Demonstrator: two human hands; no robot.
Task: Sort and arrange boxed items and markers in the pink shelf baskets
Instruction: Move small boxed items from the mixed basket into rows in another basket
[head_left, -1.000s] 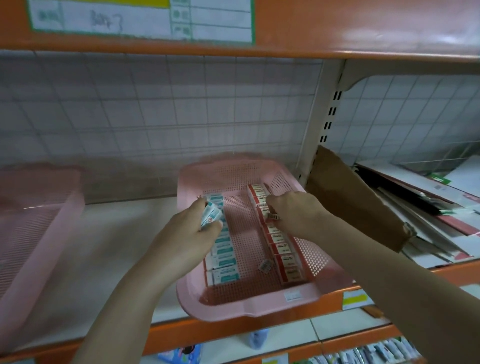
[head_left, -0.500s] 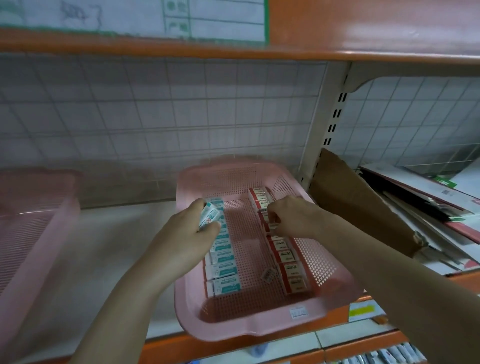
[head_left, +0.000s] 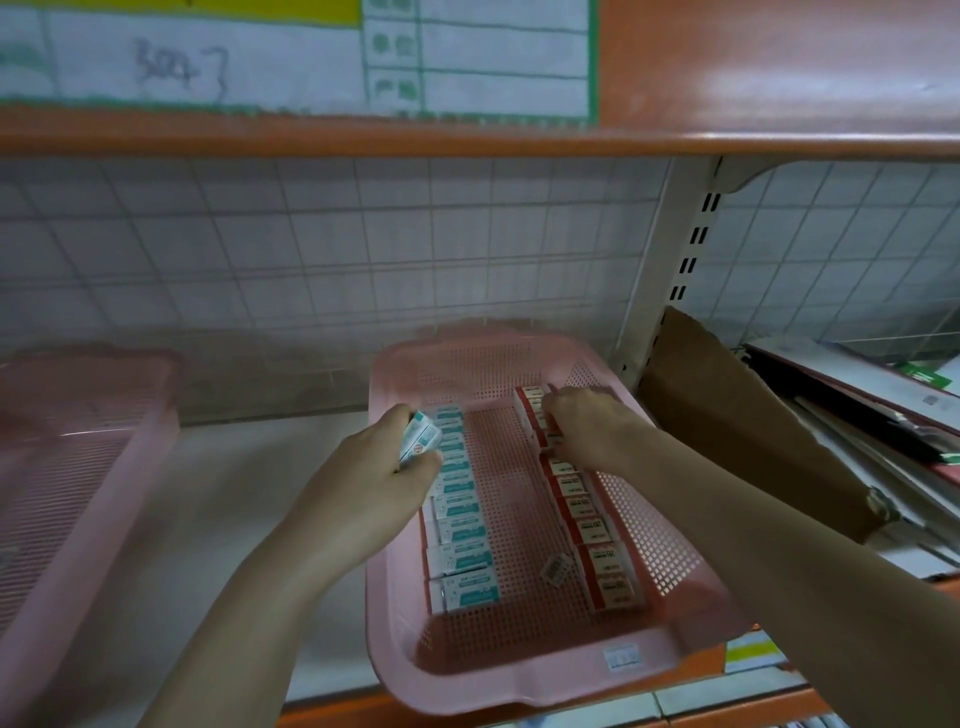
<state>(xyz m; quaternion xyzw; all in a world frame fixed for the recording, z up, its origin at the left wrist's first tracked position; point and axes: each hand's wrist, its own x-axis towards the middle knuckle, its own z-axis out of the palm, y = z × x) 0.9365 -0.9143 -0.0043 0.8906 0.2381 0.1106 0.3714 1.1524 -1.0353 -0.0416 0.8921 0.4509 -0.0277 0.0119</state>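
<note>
Head view: pink basket (head_left: 524, 680) dead centre on the shelf board (head_left: 218, 499), its near rim hanging over the orange shelf edge (head_left: 332, 714). Two rows of small boxes inside it: teal-and-white boxes (head_left: 462, 525) lined up along the left wall, red-and-white boxes (head_left: 597, 545) lined up along the right wall, bare mesh floor between them. A loose little tag (head_left: 555, 568) lies on that mesh, just beside the red row near the front.

My left hand (head_left: 379, 483) sits over the far end of the teal row, fingers and thumb curled round a small teal-and-white box (head_left: 418, 439), tilted up out of line with the others. My right hand (head_left: 587, 431) is down on the far end of the red row, fingers bent and pressed in among those boxes; I cannot tell whether they pinch one or only touch it, the knuckles hide the tips.

Second pink basket (head_left: 78, 467) off to the left, blurred, well apart from mine. To the right, past the white upright post (head_left: 660, 291), a brown cardboard sheet (head_left: 753, 426) leans against a heap of flat packs (head_left: 883, 415). Above, an orange shelf front with a white-and-green label (head_left: 311, 57), handwriting on it too smeared to read.
</note>
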